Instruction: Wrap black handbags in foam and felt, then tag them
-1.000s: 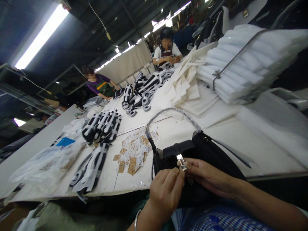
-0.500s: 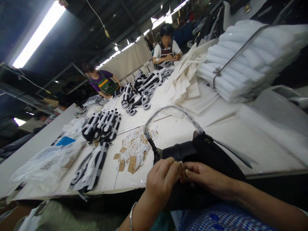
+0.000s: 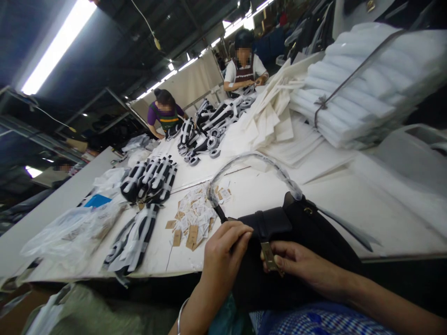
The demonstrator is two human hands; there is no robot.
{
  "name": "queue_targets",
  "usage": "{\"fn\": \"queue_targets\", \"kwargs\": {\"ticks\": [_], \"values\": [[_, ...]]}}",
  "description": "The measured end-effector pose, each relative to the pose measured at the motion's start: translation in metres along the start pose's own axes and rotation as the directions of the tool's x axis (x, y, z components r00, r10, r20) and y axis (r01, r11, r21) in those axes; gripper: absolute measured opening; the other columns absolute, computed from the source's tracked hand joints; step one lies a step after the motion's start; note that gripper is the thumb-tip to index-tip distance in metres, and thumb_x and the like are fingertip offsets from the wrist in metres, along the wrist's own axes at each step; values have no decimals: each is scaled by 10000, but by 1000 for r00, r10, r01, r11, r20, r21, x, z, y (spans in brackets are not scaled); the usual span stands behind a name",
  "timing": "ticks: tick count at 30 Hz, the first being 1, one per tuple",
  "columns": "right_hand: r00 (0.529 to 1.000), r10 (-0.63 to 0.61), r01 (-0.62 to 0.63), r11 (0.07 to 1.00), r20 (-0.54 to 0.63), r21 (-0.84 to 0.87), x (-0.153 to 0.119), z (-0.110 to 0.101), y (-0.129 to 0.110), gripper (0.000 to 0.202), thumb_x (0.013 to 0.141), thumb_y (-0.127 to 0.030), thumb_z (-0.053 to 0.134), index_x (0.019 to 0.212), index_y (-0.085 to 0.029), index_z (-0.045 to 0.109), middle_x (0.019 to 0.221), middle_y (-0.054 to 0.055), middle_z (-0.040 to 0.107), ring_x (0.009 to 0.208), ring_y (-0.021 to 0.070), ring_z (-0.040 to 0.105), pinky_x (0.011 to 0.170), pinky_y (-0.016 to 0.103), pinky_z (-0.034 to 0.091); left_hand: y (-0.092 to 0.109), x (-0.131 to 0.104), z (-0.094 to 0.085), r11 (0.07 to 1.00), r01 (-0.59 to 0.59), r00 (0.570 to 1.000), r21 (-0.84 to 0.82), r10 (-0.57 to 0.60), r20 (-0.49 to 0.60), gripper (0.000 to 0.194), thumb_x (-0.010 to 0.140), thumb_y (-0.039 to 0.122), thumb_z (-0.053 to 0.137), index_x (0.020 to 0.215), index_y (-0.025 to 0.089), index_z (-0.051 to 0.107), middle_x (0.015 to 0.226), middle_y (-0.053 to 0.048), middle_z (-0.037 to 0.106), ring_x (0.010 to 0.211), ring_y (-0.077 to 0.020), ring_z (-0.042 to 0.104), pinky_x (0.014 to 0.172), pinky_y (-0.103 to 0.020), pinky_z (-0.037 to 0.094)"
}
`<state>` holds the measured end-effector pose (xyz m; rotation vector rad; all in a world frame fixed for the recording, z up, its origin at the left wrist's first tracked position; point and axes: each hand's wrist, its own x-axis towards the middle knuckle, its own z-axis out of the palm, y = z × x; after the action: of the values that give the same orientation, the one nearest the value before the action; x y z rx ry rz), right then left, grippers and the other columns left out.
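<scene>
A black handbag (image 3: pixel 314 242) leans at the table's near edge, close to my body. Its arched handle (image 3: pixel 256 156) is wrapped in clear plastic. My right hand (image 3: pixel 296 263) grips the gold-coloured metal clasp (image 3: pixel 268 256) on the bag's front strap between thumb and fingers. Left of the clasp, my left hand (image 3: pixel 225 246) is closed in a pinch, apart from the metal. Whatever is between its fingertips, if anything, is too small to make out. Beyond that hand, brown and white hang tags (image 3: pixel 193 216) lie in a loose heap on the table.
Wrapped black straps (image 3: pixel 148 179) lie in bundles on the left, near a clear plastic bag (image 3: pixel 73 232). Foam sheets (image 3: pixel 275 121) and a tied white stack (image 3: pixel 363 88) occupy the right. Two co-workers (image 3: pixel 167 111) are at the far side, behind more wrapped straps (image 3: pixel 213 128).
My left hand has come away from the clasp to the left, leaving more of the metal visible. My right hand still holds it. The purple-sleeved co-worker has shifted right and bent lower.
</scene>
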<state>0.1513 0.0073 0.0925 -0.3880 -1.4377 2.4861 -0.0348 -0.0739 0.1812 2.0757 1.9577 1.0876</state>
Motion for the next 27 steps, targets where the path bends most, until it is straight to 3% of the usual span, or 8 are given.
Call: {"fn": "queue_targets", "kwargs": {"ticks": [6,10,18,27], "values": [[999,-7,10,997,-34,78,2,3,-8,314,928,-404,616,1138,-179,682,1034,68,662,1014,202,569,912,328,389,12,-15,-1,980,-90,994,176,98,-42,123,869,252,689,988,224,704,914,-30,709,840,-168,660,760,-297,527],[999,-2,8,980,-32,200,6,6,-18,259,916,-368,632,1064,-163,693,973,55,635,953,184,549,861,301,406,16,-25,7,966,-169,984,197,178,-29,184,808,338,755,949,228,707,844,-10,720,797,-172,668,735,-308,519],[998,4,13,966,-62,260,11,9,-20,223,922,-360,624,1003,-160,678,950,42,597,888,161,534,858,293,422,9,-37,25,928,-221,963,300,257,-84,216,849,130,695,1050,209,693,881,-20,736,796,-162,670,767,-306,521],[998,6,9,966,-57,259,11,10,-16,209,931,-358,626,977,-157,660,882,16,580,814,122,506,774,237,419,15,-39,33,902,-227,948,368,291,-129,137,840,103,677,950,183,666,820,-17,720,765,-166,662,757,-307,501]]}}
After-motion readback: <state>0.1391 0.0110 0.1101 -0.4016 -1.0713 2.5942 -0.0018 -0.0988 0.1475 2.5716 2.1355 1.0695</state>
